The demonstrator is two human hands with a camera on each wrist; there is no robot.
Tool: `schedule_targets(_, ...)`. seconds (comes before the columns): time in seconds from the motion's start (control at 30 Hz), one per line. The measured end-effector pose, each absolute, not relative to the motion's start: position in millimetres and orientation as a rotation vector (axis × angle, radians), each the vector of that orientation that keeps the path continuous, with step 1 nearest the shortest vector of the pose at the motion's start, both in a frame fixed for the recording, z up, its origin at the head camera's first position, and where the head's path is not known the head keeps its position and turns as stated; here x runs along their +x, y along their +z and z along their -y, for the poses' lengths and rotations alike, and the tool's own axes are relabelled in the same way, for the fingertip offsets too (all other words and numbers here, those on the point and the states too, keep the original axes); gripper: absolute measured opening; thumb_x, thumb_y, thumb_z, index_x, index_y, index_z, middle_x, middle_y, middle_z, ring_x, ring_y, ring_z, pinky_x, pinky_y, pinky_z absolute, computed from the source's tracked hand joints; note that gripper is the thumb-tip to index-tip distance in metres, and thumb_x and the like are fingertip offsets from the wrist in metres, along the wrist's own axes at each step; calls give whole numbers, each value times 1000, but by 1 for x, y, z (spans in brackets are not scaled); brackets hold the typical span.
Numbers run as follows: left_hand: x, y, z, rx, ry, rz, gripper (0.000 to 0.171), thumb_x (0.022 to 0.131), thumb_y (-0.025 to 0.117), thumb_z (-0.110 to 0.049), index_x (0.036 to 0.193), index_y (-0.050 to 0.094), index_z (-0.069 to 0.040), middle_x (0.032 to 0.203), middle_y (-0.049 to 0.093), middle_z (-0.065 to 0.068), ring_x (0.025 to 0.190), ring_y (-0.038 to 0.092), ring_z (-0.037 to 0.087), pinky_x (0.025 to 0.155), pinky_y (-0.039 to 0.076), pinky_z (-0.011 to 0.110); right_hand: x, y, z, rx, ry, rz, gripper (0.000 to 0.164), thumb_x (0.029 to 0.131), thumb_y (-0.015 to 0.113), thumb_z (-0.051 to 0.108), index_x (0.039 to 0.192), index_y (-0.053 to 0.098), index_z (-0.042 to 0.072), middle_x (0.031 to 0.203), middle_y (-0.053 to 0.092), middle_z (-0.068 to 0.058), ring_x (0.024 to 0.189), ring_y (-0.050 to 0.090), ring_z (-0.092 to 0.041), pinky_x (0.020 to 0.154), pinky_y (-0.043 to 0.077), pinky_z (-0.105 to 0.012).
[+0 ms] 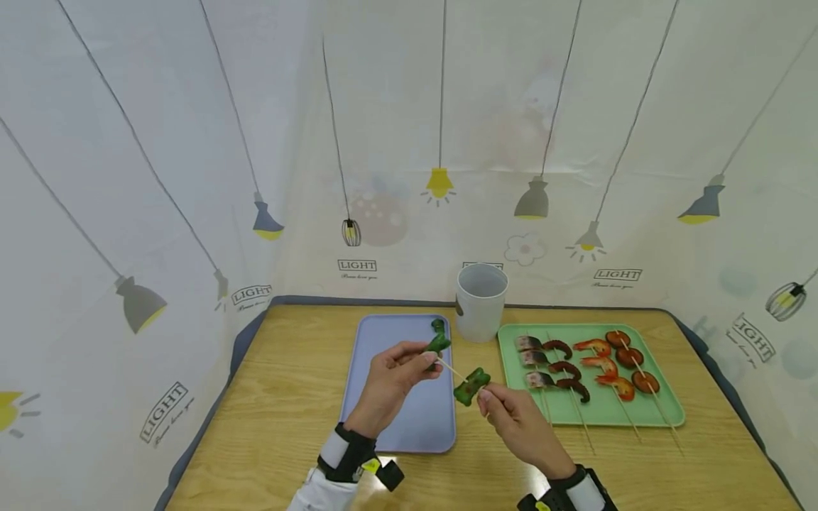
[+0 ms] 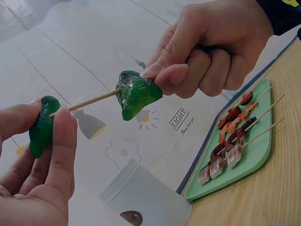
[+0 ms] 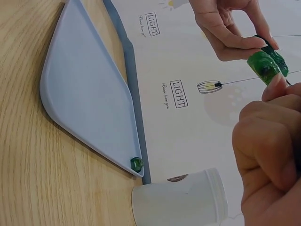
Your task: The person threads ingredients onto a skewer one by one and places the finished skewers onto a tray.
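Observation:
In the head view my left hand pinches a glossy green piece, like a chunk of green pepper, between thumb and fingers. A thin wooden skewer runs from it to a second green piece, which is threaded on the stick. Just behind that second piece, my right hand grips the skewer; its rear end is hidden in the fingers. One more green piece lies in the far right corner of the lavender tray, below and behind my left hand.
A green tray on the right bears several filled skewers: fish pieces, tentacles, shrimp and round brown mushroom-like slices. Between the trays, at the back, stands a white cup. A lamp-patterned curtain hangs behind the wooden table.

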State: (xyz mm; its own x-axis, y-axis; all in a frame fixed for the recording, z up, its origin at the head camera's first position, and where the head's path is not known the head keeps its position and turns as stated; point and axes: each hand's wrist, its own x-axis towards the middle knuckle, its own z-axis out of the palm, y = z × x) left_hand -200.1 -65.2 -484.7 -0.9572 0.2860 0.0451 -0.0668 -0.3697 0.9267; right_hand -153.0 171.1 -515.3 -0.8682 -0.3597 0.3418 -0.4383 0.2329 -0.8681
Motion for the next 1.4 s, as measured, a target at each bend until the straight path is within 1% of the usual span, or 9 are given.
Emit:
schedule_targets(0.17, -199, -482, 65, 332, 2397, -1636, 38, 96, 72, -9, 127, 61, 8, 100, 77, 2, 90, 75, 13, 92, 62, 32, -153, -516, -170, 795, 1742, 2395, 30, 110, 45, 9, 83, 57, 15, 54, 40, -5, 46, 32, 4, 42, 32, -18)
schedule_targets(0.4, -198, -481, 62, 362, 2365, -1629, 17, 95, 71, -5, 112, 67, -3, 96, 77, 2, 86, 75, 12, 88, 63, 31, -153, -517, -167, 769, 1749, 2382, 30, 110, 45, 10, 83, 57, 13, 53, 39, -4, 46, 33, 5, 41, 32, -18)
schedule_targets(0.47, -198, -482, 62, 359, 2364, -1629, 15, 95, 71, -5, 110, 67, -4, 96, 77, 2, 87, 75, 12, 88, 63, 31, -153, -517, -166, 759, 1750, 2384, 30, 110, 45, 11, 83, 57, 13, 53, 39, -4, 46, 33, 5, 41, 32, -18)
schedule_targets(0.77, -197, -485, 63, 315, 2355, -1642, 17, 95, 73, -10, 110, 69, -3, 97, 77, 1, 86, 75, 12, 86, 63, 31, -155, -516, -165, 765, 1673, 2392, 31, 110, 46, 10, 81, 56, 15, 55, 39, 2, 47, 33, 5, 42, 33, -17)
schedule_targets(0.9, -196, -487, 62, 313, 2358, -1640, 15, 93, 75, -12, 106, 71, -4, 96, 77, 2, 84, 75, 13, 84, 63, 30, -157, -517, -164, 772, 1666, 2383, 31, 109, 46, 8, 80, 56, 15, 54, 39, 2, 46, 33, 6, 42, 32, -17)
schedule_targets(1.03, -197, -490, 59, 322, 2291, -1631, 11, 92, 77, -14, 100, 75, -8, 93, 76, 2, 85, 74, 13, 85, 63, 32, -160, -517, -159, 763, 1679, 2383, 31, 109, 47, 9, 80, 57, 13, 55, 40, 3, 46, 33, 5, 41, 32, -18)
schedule_targets(1.13, -199, -490, 58, 308, 2263, -1672, 14, 92, 78, -17, 101, 75, -7, 91, 75, 3, 85, 74, 14, 87, 63, 34, -164, -515, -151, 734, 1660, 2388, 31, 110, 47, 13, 81, 58, 12, 57, 41, 5, 46, 33, 5, 41, 32, -18)
schedule_targets(1.27, -202, -487, 61, 279, 2251, -1737, 24, 91, 79, -19, 106, 74, -2, 93, 75, 5, 85, 75, 15, 86, 63, 35, -167, -514, -145, 662, 1630, 2398, 32, 110, 47, 15, 81, 58, 17, 58, 41, 9, 46, 34, 3, 41, 32, -19)
schedule_targets(1.4, -204, -485, 65, 273, 2183, -1813, 24, 90, 81, -24, 103, 74, -5, 92, 75, 3, 81, 72, 15, 78, 62, 34, -166, -516, -144, 652, 1671, 2415, 32, 111, 46, 16, 81, 58, 17, 58, 40, 9, 45, 34, 2, 41, 33, -20)
